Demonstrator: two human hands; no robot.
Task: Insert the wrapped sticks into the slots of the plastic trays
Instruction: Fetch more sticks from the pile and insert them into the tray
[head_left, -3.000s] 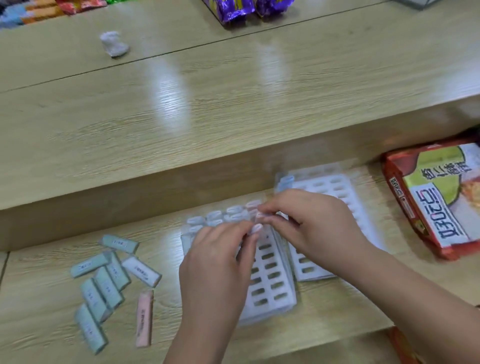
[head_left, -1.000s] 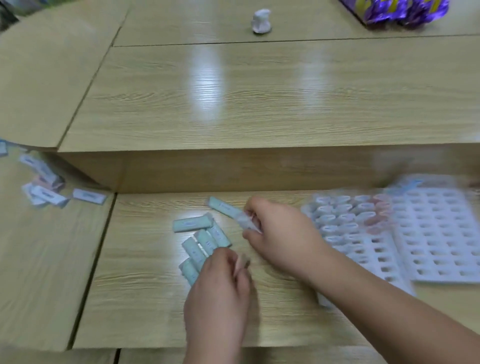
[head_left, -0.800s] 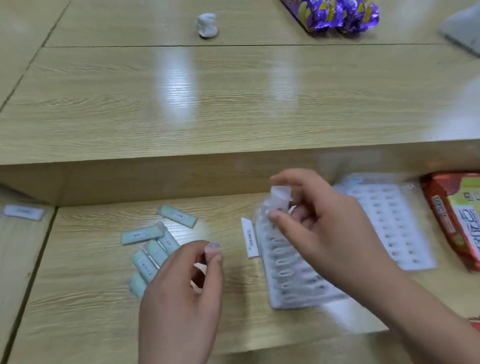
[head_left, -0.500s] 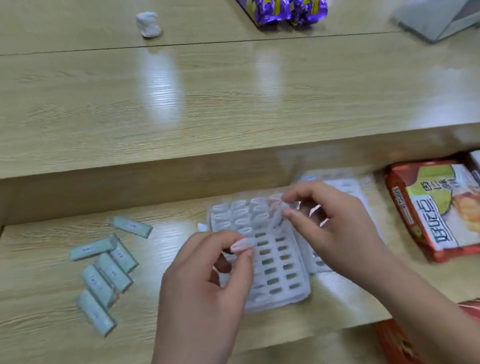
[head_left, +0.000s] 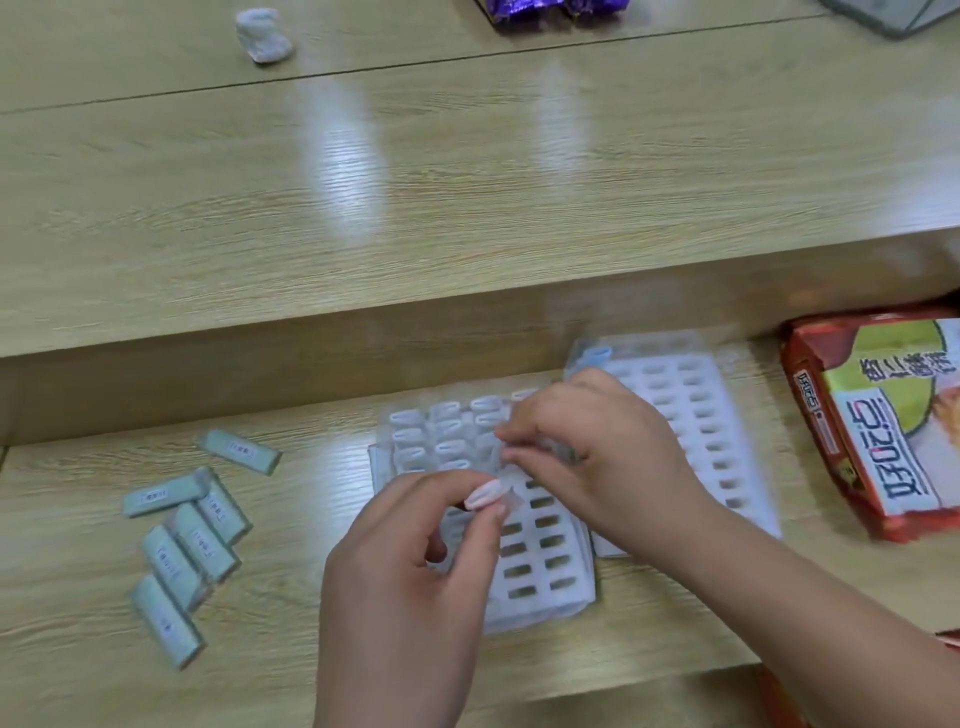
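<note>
Six loose sticks (head_left: 202, 540) flat, diagonal | left hand (head_left: 410, 571) pinches stick (head_left: 511, 494) over tray (head_left: 540, 597)

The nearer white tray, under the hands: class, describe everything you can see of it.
The nearer tray looks like white moulded plastic, lying flat on the wooden table, its right edge meeting the second tray. Slots run in rows: far rows hold wrapped sticks, near ones are empty. The right hand pinches a pale stick above the filled rows; the left hand hides its near left part.
</note>
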